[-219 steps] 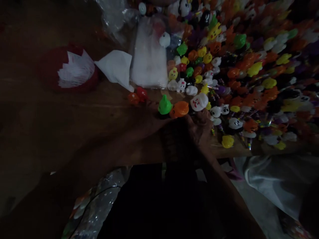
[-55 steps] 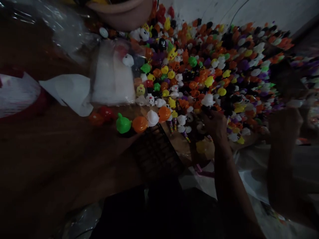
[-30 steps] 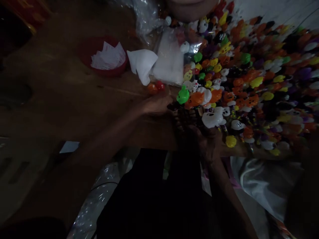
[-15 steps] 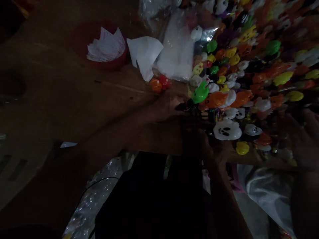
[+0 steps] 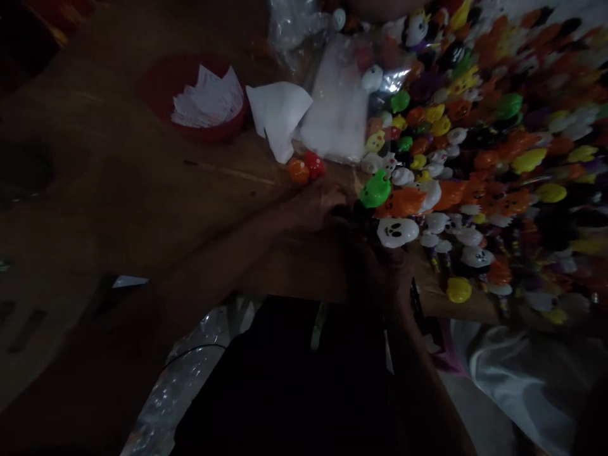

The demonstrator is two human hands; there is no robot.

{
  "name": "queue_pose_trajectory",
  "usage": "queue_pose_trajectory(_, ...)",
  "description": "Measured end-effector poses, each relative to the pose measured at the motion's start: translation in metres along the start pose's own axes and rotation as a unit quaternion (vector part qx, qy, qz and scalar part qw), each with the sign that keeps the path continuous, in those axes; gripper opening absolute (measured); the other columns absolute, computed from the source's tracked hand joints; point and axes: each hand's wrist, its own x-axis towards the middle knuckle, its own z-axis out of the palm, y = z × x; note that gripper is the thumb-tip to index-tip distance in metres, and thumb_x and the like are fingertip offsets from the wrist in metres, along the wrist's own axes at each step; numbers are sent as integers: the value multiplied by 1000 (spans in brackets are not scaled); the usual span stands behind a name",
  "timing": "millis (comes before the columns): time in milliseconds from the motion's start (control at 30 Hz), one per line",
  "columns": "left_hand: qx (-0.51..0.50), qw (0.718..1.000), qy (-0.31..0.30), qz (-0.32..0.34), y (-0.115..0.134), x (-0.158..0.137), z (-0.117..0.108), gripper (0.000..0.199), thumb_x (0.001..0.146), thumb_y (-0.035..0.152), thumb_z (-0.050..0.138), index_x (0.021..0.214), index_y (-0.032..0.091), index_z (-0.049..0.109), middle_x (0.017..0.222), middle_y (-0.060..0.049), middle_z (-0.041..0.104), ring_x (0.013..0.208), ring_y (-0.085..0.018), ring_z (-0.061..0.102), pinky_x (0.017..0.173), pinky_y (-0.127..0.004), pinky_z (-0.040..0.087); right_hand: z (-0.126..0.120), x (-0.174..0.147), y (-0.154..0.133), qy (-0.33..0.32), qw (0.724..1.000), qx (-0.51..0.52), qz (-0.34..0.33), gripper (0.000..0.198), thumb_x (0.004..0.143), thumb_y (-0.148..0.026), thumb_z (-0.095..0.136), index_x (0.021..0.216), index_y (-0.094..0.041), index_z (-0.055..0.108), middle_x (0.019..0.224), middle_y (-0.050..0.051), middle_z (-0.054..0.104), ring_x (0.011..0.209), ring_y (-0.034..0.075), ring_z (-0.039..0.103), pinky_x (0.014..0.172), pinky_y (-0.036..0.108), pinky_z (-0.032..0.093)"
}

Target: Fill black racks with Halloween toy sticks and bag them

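My left hand (image 5: 323, 204) is closed at the dark lower ends of a cluster of plastic-headed toys, among them a green-headed toy (image 5: 375, 189) and an orange-headed toy (image 5: 403, 201). Shadow hides exactly how many its fingers hold. Just below this cluster, a white skull-headed toy (image 5: 398, 232) lies on its side, gripped from beneath by my right hand (image 5: 390, 269). The dim light hides most of its fingers and the toy's stem. Small orange (image 5: 298, 171) and red (image 5: 314, 164) toy heads sit just beyond my left hand.
A large pile of colourful toys (image 5: 508, 136) covers the right side of the wooden table (image 5: 118, 190). Clear plastic bags (image 5: 335, 101), a white paper piece (image 5: 280, 111) and a red bowl (image 5: 156, 88) with paper slips stand farther back. Someone's light-coloured clothing (image 5: 503, 354) shows at lower right.
The skull-headed toy has moved left and up in my right hand, closer to my left hand. Another person's hand has left the toys at the right. The view has shifted slightly.
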Motion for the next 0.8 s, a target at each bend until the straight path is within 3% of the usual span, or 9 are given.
queue_pose_trajectory(133,-25,999,-4,25,-1,1,-2,13,93,29,67,94,19,75,116,-12,76,112,-26,70,103,-41,53,-4,3,3,8,999,-35,-19,25,85,-44,72,79,-21,79,74,4,77,71,22,71,67,32,56)
queue_pose_trajectory(367,-17,999,-10,25,-18,0,-3,19,88,26,72,104,18,77,117,-10,76,109,-26,70,100,-40,52,-3,6,6,-26,995,-84,-48,27,87,-43,70,76,-19,76,66,1,70,64,19,64,64,30,50)
queue_pose_trajectory(567,-58,996,26,63,-22,2,7,17,85,34,78,89,18,79,99,-10,77,94,-24,71,86,-36,53,-6,8,16,-51,995,-69,-54,29,87,-46,69,88,-19,79,77,2,76,72,21,69,66,30,53)
queue_pose_trajectory(800,-1,998,2,67,-27,2,4,27,91,42,69,99,17,75,105,-11,75,97,-24,67,89,-38,51,-4,7,9,-54,997,-32,-38,29,89,-44,70,101,-19,78,96,7,80,87,25,74,76,35,58)
